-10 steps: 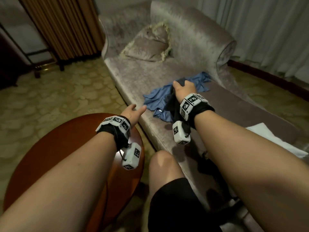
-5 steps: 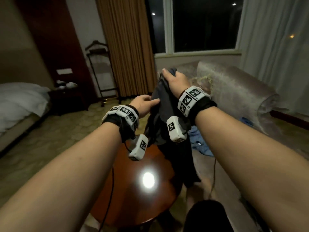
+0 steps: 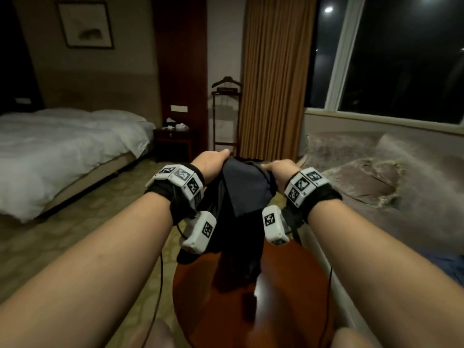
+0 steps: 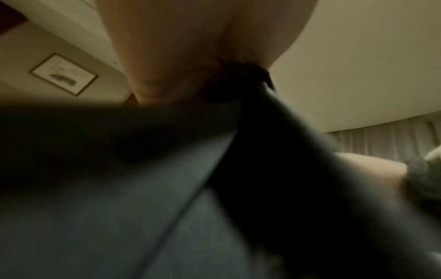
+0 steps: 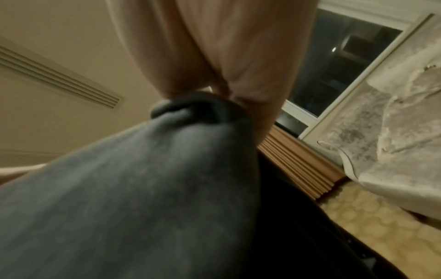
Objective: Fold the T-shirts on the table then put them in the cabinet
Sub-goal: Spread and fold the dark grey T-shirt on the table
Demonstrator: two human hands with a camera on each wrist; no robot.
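Round wooden table (image 3: pixel 288 297) below, left hand (image 3: pixel 209 163) and right hand (image 3: pixel 280 169) each with closed grip on dark T-shirt (image 3: pixel 241 197)

1. A bed (image 3: pixel 62 146) with white bedding stands at the left.
2. A dark nightstand (image 3: pixel 173 141) sits beside it, small white items on top.
3. A framed picture (image 3: pixel 84 25) hangs on the wall above the bed.
4. A valet stand (image 3: pixel 226 116) stands next to a tan curtain (image 3: pixel 276 76).
5. A window (image 3: pixel 406 54) shows darkness outside.
6. A pale sofa (image 3: pixel 414 177) under the window carries a fringed cushion (image 3: pixel 369 182).
7. Patterned carpet (image 3: pixel 82 237) covers the floor.
8. A ceiling vent (image 5: pixel 57 79) shows in the right wrist view.
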